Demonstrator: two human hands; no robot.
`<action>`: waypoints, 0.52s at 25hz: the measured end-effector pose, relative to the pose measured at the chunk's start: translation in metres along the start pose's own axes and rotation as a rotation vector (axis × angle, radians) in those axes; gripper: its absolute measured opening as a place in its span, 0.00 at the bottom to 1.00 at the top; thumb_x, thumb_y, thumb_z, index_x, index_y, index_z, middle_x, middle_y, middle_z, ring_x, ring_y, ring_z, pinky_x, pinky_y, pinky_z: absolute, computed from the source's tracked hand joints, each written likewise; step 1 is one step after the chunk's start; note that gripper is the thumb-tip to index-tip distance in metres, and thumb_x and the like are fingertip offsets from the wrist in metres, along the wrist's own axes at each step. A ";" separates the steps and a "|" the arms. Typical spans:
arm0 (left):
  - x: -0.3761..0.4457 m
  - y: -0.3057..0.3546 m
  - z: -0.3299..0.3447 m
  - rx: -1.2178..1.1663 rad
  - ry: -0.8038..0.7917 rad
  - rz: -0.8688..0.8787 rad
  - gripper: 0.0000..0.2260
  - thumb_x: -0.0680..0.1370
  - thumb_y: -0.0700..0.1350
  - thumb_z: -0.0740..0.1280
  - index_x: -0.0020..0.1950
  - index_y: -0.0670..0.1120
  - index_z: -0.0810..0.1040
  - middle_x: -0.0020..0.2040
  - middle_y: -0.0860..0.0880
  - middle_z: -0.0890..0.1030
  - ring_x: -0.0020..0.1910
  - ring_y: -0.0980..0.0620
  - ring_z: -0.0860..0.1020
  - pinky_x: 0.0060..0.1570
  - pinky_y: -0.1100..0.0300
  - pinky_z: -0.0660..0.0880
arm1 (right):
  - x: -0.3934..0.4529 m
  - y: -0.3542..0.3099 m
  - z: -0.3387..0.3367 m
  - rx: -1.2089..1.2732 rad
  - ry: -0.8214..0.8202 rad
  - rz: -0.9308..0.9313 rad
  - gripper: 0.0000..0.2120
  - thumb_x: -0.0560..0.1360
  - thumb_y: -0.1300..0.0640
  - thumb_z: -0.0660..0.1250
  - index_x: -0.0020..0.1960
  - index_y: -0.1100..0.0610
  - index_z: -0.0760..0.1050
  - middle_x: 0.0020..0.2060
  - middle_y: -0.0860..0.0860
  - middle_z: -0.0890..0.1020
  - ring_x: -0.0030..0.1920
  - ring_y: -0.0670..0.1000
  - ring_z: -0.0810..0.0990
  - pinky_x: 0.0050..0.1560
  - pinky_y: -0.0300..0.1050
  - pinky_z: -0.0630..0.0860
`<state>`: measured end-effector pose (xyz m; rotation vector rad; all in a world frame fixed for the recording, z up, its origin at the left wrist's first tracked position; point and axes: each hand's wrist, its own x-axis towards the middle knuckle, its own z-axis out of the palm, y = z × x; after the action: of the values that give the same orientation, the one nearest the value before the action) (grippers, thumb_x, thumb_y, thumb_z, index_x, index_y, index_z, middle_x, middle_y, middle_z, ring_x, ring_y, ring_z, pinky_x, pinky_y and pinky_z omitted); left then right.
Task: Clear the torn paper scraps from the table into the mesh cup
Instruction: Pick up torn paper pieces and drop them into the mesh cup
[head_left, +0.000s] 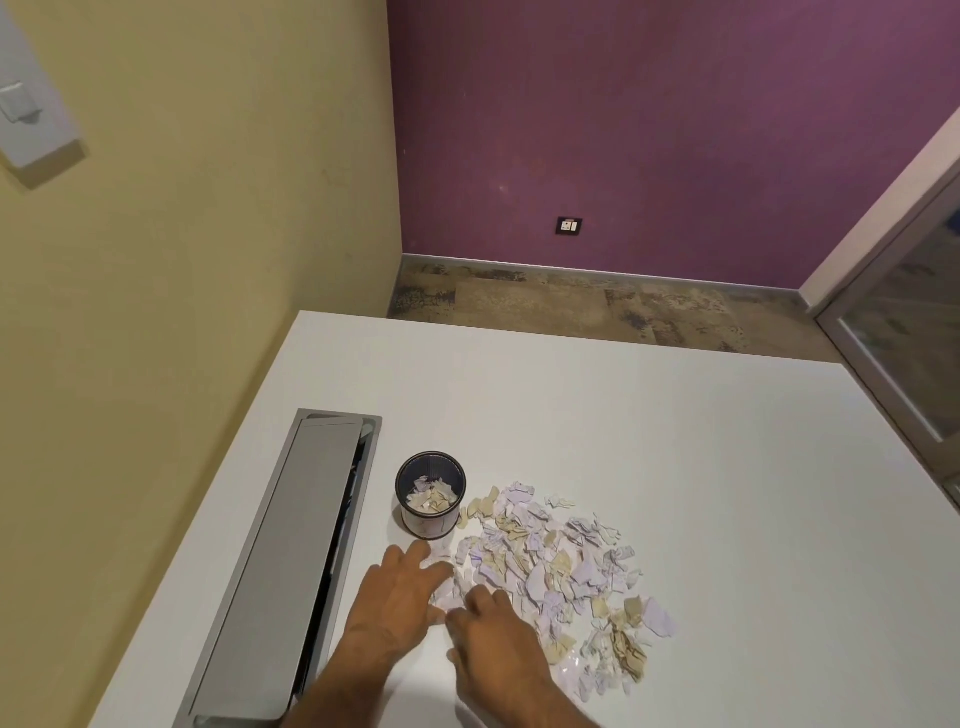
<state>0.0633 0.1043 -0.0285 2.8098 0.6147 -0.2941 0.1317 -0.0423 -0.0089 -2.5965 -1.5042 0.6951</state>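
Note:
A wide pile of torn paper scraps (561, 571), pale lilac and tan, lies spread over the white table (675, 441). The dark mesh cup (430, 493) stands upright at the pile's left edge and holds some scraps inside. My left hand (397, 597) lies flat with fingers spread, just below the cup, its fingertips on the nearest scraps. My right hand (493, 639) rests palm down beside it on the pile's near left side, fingers curled over a few scraps. Scraps between the two hands are partly hidden.
A long grey cable tray (280, 561) with its lid slightly ajar runs along the table's left side, close to the cup. A yellow wall stands left, a purple wall (649, 130) behind, and a glass door (893, 332) at right.

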 end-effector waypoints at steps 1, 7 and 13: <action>0.000 0.000 0.002 -0.048 0.019 -0.004 0.17 0.76 0.52 0.67 0.64 0.57 0.70 0.65 0.51 0.70 0.59 0.48 0.70 0.52 0.54 0.74 | 0.000 0.001 0.001 -0.008 0.013 -0.004 0.11 0.77 0.55 0.62 0.58 0.56 0.72 0.57 0.54 0.70 0.58 0.57 0.69 0.43 0.51 0.74; -0.004 0.007 0.010 -0.406 0.116 -0.154 0.08 0.77 0.47 0.68 0.54 0.50 0.83 0.52 0.53 0.79 0.50 0.55 0.78 0.51 0.66 0.73 | 0.000 0.011 0.007 -0.007 0.041 -0.015 0.10 0.76 0.61 0.59 0.52 0.59 0.78 0.51 0.54 0.76 0.52 0.57 0.76 0.42 0.47 0.71; -0.021 0.011 0.016 -0.597 0.131 -0.316 0.04 0.73 0.45 0.72 0.47 0.50 0.85 0.48 0.56 0.83 0.46 0.58 0.80 0.52 0.67 0.76 | -0.012 0.018 -0.026 0.644 0.124 0.258 0.08 0.67 0.61 0.67 0.41 0.54 0.84 0.39 0.50 0.84 0.34 0.45 0.79 0.33 0.34 0.75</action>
<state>0.0470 0.0821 -0.0368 2.1675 0.9890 0.0240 0.1515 -0.0570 0.0133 -2.2781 -0.7414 0.8471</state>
